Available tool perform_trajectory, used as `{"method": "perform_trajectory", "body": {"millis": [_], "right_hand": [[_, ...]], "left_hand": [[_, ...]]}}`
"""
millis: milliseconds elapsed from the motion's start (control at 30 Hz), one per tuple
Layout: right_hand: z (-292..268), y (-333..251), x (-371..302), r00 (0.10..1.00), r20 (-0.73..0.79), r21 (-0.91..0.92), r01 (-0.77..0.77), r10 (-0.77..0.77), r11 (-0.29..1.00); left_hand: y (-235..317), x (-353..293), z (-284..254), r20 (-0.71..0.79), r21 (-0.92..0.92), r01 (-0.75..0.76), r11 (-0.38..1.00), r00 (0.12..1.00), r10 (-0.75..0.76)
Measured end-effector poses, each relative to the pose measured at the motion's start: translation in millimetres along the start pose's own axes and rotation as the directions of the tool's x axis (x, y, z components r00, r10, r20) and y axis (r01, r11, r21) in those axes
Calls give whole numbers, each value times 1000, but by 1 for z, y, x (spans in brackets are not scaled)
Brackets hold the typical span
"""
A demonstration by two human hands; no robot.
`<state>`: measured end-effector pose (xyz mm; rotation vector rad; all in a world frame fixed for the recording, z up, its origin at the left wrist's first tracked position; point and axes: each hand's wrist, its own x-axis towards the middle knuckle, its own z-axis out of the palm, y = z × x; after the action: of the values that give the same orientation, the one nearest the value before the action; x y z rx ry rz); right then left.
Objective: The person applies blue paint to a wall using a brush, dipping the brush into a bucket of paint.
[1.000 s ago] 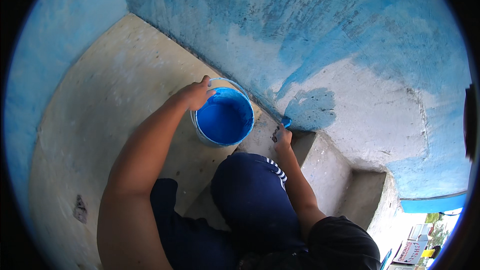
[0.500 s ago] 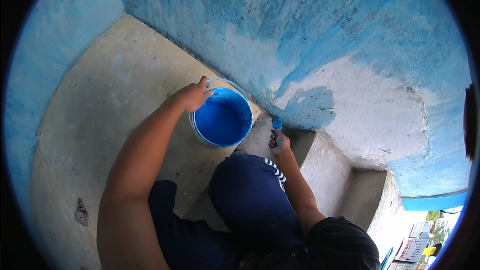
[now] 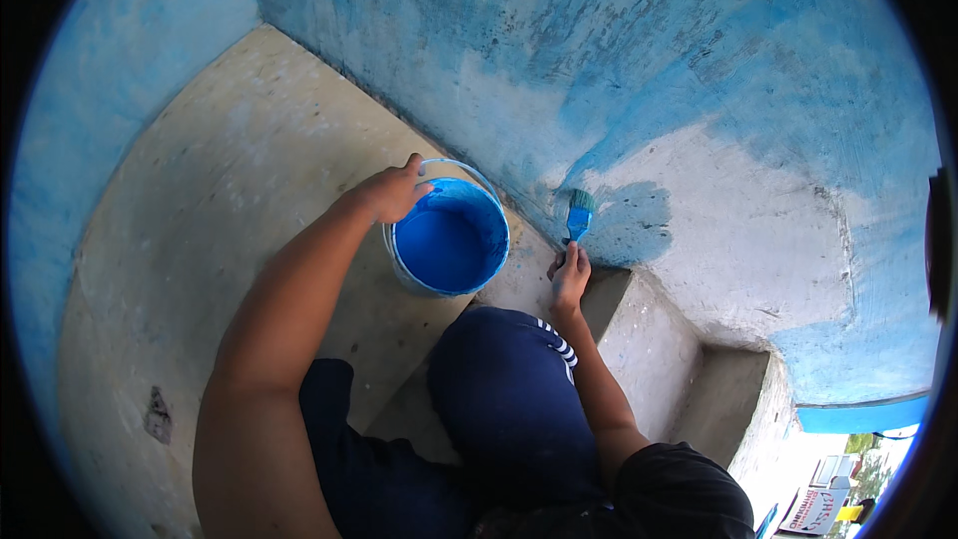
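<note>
My left hand (image 3: 394, 194) is closed over the upper left rim of a bucket (image 3: 487, 208), beside its thin wire handle. Bright blue paint (image 3: 437, 248) fills part of the bucket, and its inner wall is coated too. In my right hand (image 3: 570, 277) is a paintbrush (image 3: 580, 217) with a blue handle end and greenish-blue bristles pointing up. The bristles are at the wall (image 3: 718, 205), over a darker, wet-looking blue patch (image 3: 639, 223). Around that patch the wall is pale and bare, with blue paint higher up.
I am on a concrete ledge (image 3: 220, 190) along the wall. Concrete steps (image 3: 649, 339) descend to the right of my right arm. My bent knee (image 3: 509, 389) rises between my arms. At the far lower right stands a white sign (image 3: 813, 511) outdoors.
My right hand has raised the paintbrush from low by the wall's base to the wet patch, so more of its bristles shows. My left hand keeps its grip on the bucket.
</note>
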<state>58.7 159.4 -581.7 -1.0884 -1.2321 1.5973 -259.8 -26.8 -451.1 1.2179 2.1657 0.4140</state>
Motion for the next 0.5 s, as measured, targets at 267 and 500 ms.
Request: {"method": "perform_trajectory", "body": {"millis": [267, 500], "right_hand": [[-23, 41, 2, 773, 70, 238, -626, 630, 742], [19, -80, 4, 906, 98, 334, -419, 411, 844]], "left_hand": [[-2, 1, 3, -17, -5, -10, 1000, 1000, 10], [-8, 2, 6, -29, 14, 3, 1000, 1000, -3]]}}
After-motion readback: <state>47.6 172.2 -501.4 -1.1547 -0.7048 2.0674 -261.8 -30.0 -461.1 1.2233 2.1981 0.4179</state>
